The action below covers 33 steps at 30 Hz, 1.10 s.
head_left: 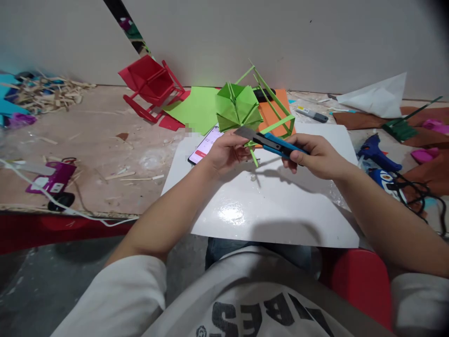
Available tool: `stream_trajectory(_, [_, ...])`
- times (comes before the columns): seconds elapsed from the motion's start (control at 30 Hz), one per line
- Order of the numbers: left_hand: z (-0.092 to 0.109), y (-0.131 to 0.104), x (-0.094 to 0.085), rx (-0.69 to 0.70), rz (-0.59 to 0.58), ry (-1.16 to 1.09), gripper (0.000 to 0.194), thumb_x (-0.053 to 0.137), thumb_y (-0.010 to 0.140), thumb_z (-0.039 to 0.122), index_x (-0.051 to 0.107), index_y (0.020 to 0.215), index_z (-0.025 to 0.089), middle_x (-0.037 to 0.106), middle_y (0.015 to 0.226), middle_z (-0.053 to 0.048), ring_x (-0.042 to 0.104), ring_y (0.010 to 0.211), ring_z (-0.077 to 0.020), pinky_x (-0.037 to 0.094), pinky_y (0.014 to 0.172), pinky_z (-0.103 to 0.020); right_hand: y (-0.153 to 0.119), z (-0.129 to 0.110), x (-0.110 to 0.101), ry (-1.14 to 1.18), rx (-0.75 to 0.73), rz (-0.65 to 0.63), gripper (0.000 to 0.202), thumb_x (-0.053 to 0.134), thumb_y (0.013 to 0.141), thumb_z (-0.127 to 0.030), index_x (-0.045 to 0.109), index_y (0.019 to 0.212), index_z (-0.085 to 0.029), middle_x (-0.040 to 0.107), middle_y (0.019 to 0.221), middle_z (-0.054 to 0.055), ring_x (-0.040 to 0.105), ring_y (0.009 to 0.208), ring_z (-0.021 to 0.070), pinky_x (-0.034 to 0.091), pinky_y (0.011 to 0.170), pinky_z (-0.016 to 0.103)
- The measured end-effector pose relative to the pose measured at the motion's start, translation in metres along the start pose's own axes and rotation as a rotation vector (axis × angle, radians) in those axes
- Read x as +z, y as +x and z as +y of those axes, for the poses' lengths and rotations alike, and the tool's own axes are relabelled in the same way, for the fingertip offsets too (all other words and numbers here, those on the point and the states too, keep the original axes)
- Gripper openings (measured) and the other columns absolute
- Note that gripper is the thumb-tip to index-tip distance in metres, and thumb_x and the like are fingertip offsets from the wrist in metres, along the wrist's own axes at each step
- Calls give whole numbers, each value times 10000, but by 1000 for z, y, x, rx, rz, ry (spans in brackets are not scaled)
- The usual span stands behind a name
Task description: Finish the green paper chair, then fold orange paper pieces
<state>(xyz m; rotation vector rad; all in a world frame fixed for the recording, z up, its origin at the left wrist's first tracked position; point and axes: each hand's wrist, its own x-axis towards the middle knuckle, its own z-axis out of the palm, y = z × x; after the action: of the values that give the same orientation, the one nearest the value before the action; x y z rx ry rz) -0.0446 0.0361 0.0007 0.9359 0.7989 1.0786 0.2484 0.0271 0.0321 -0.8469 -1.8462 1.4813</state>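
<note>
The green paper chair (239, 106) is just above the middle of the frame. It has a folded seat and thin green bars – those parts are made and look joined. One bar end pokes down, and I can't tell if every join is stuck, so it may not be all done.

The left hand (227, 152) has its fingers curled, nearly closed, and seems to hold the chair from below. The right hand (317, 155) is closed around a blue knife (275, 144), with the blade pointing at the left fingers.

Under the hands is a white board (224, 201), with a phone (199, 152) on the left of it. A red paper chair (150, 84) sits at the upper left – it looks whole, with curved feet. A gray knife (313, 114) lies at the upper right, and a blue glue gun (377, 153) is at the right side. Wood sticks (52, 93) are piled at the far upper left.
</note>
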Motion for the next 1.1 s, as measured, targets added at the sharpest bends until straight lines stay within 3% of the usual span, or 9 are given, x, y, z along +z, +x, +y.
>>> stream_trajectory(0.07, [3,0,1,-45,-23,-71,490,1064,606,441,667,798,226,502,653,31,484,583,-119,406,547,-319,-3,3,4,-8,3,-28,535,954,986,-741,785,1134,-255,860,947,46,764,749,192,641,713,349])
stream_trajectory(0.13, [7,-1,4,-62,-28,-104,486,1061,613,425,645,764,223,410,632,60,386,562,-91,335,528,-298,-9,10,7,-50,-20,16,518,930,1010,-729,784,1168,-258,852,956,43,738,757,185,613,722,335])
stream_trajectory(0.23, [9,-3,8,-67,-57,-114,503,1046,610,376,581,741,234,293,622,84,378,563,-98,297,541,-282,-18,21,7,-156,-45,121,564,847,1037,-806,804,1201,-268,793,874,24,656,699,184,517,651,331])
stream_trajectory(0.4, [6,-5,13,-53,-110,-117,620,1065,647,431,480,706,238,254,649,77,352,560,-94,284,540,-290,-27,24,7,-373,-30,226,627,684,1079,-906,830,1117,-297,711,754,13,625,668,217,483,669,379])
stream_trajectory(0.53, [5,-8,16,-59,-133,-103,581,1045,691,434,504,692,225,268,621,72,340,532,-80,258,538,-297,-26,16,9,-431,-54,182,599,657,1088,-896,817,1099,-320,733,768,22,654,688,239,518,719,406])
stream_trajectory(0.77, [5,-12,20,-95,-127,-26,549,1009,654,470,513,713,242,440,619,27,355,522,-100,322,522,-323,-26,19,10,-461,-35,129,600,636,1093,-886,838,1173,-327,771,816,45,711,763,277,566,785,426])
stream_trajectory(0.87, [6,-13,22,-88,-125,-34,508,986,682,435,522,718,229,417,624,32,369,517,-87,353,530,-301,-26,21,9,-460,-51,116,617,622,1097,-894,846,1215,-332,778,828,49,713,764,278,559,786,428])
stream_trajectory(1.1, [6,-16,26,-59,-143,-78,543,1052,688,411,553,719,201,389,630,49,432,528,-72,298,518,-238,-25,25,9,-462,-137,128,544,656,1142,-807,800,1031,-295,763,799,32,637,661,214,478,687,400])
